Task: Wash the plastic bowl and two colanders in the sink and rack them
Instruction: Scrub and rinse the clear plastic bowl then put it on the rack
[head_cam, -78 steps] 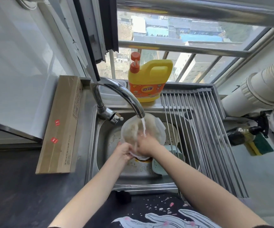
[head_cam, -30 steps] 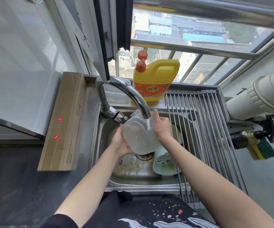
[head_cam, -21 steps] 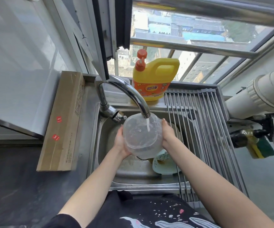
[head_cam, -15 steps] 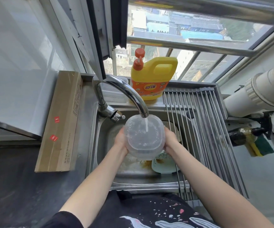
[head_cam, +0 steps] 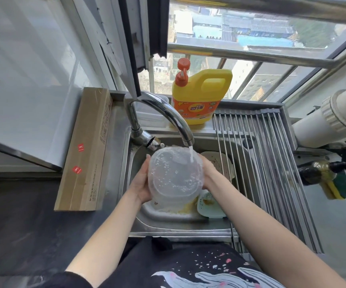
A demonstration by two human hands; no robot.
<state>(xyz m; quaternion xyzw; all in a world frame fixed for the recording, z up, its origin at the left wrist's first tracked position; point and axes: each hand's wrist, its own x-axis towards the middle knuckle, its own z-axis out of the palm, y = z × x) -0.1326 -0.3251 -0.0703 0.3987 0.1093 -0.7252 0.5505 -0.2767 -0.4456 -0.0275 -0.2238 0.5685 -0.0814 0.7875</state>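
A clear plastic bowl [head_cam: 175, 175] is held mouth-up under the running tap [head_cam: 163, 115], with water and bubbles inside. My left hand [head_cam: 142, 185] grips its left wall and my right hand [head_cam: 208, 173] grips its right wall. Below, in the steel sink [head_cam: 180, 222], a pale green colander [head_cam: 208, 206] lies at the right, with yellow residue beside it. A second cream colander [head_cam: 219, 163] leans at the sink's right side, partly under the rack bars.
A roll-up steel rack [head_cam: 271, 163] covers the sink's right part. A yellow detergent jug [head_cam: 199, 96] stands behind the tap. A long cardboard box [head_cam: 86, 150] lies on the left counter. A sponge [head_cam: 342, 188] hangs at the right.
The bowl was turned from tilted on its side to mouth-up under the stream, and it now holds more water. Both hands moved to opposite sides of it.
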